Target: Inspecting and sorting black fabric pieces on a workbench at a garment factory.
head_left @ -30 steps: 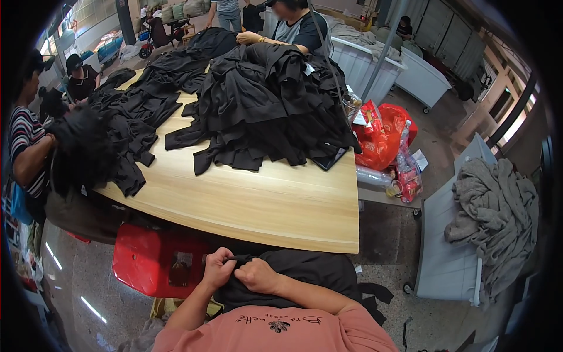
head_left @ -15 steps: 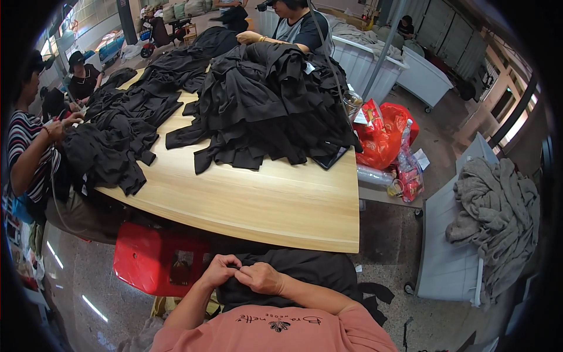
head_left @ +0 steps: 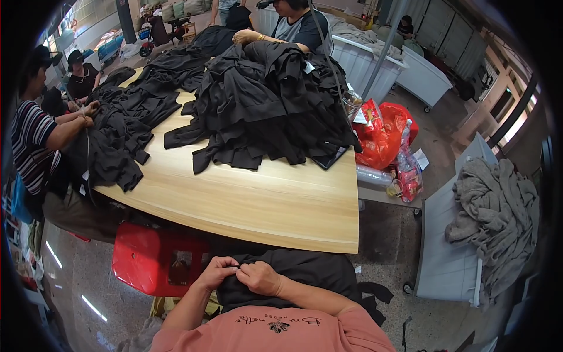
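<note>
Head view: both hands, left hand (head_left: 216, 273) and right hand (head_left: 260, 278), pinch black garment (head_left: 311, 273).

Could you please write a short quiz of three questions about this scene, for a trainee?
1. True or false: both hands pinch the black garment on the lap.
2. What lies on the white cart at the right?
A. grey fabric
B. red bags
C. black shirts
3. Fill in: the stool under the table is ____.

Key
1. True: left hand and right hand meet at one spot on its edge.
2. A: grey fabric.
3. red
</note>
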{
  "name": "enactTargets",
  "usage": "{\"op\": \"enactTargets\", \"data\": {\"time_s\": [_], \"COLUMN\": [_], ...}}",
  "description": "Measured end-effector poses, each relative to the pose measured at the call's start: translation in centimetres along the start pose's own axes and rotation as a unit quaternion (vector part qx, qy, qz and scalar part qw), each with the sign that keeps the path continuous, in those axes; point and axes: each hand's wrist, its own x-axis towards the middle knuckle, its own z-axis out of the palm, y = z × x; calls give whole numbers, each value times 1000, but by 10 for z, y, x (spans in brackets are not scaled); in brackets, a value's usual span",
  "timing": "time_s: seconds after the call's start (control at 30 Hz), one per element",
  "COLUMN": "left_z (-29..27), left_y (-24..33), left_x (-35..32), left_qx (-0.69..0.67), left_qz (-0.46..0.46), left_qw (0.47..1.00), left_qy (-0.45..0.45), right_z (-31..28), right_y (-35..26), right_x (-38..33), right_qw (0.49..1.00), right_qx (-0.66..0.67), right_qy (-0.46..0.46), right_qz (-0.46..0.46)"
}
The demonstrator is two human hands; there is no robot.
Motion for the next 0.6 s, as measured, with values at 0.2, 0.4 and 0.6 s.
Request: {"op": "enactTargets", "data": {"time_s": [0.2, 0.4, 0.6], "left_z": [0, 1, 2], "left_y": [-8, -15, -20], "left_x": [-4, -10, -10], "left_qx": [7, -14, 20], "left_qz": [19, 11, 11], "left_qw": [1000, 999, 998], "left_qy": [18, 38, 57], "right_z": [7, 8, 11], "right_y": [7, 6, 10], "right_x": [-6, -5, -6], "right_qw": [995, 981, 936], "right_qx": [82, 156, 257], "right_qy": [-27, -63, -116], "right_qz": [47, 101, 210]}}
